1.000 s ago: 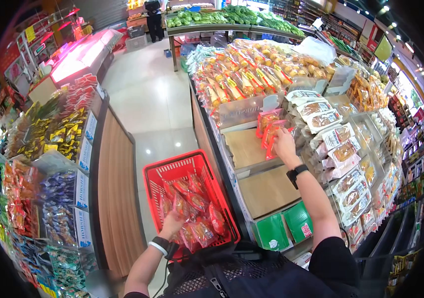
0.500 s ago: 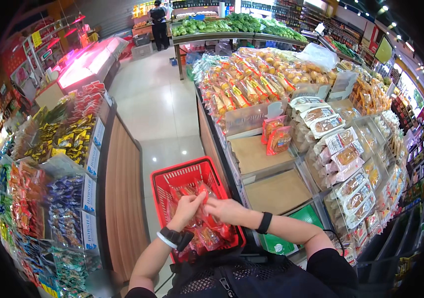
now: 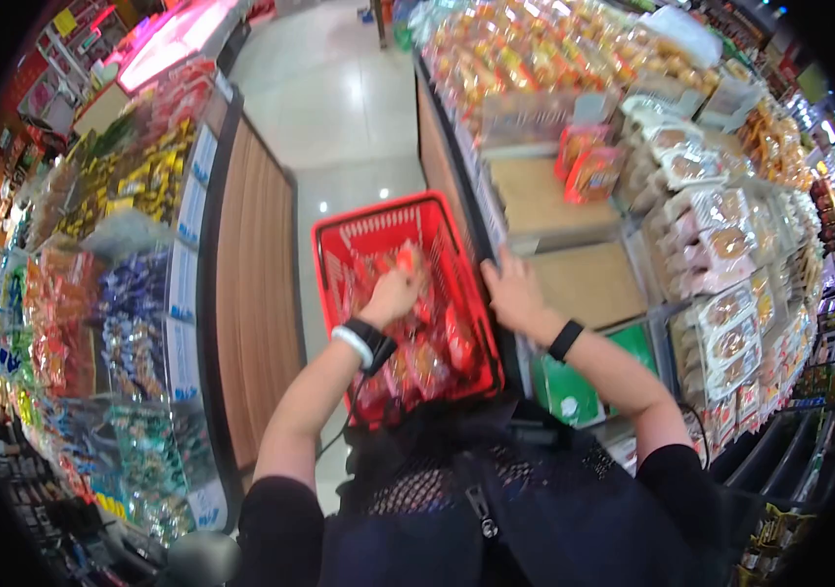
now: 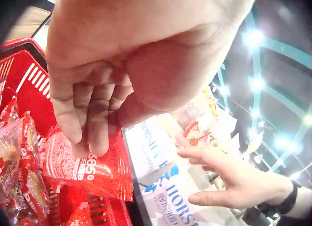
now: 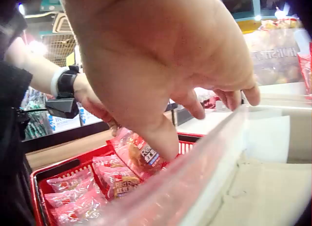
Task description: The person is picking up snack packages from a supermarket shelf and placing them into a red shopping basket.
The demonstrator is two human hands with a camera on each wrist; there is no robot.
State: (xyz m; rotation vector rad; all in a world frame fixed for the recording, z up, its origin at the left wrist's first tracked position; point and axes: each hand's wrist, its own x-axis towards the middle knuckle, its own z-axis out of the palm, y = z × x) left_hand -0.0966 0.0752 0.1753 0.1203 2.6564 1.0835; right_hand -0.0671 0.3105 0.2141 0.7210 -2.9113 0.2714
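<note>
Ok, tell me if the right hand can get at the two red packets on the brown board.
Probably yes: the right hand looks empty, and the way to the two red packets seems free from above, with only a low divider in between.

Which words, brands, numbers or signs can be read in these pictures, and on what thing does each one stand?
"HORSH": white rectangular shelf label with blue letters.
"HORSH", seemingly, mirrored and faint: clear plastic divider.
"385", probably: shiny red plastic packet below the left hand.
"Re", partly hidden: pink-edged transparent plastic packet.
Too blurred to read: smaller characters on these, and print on the other packets.
</note>
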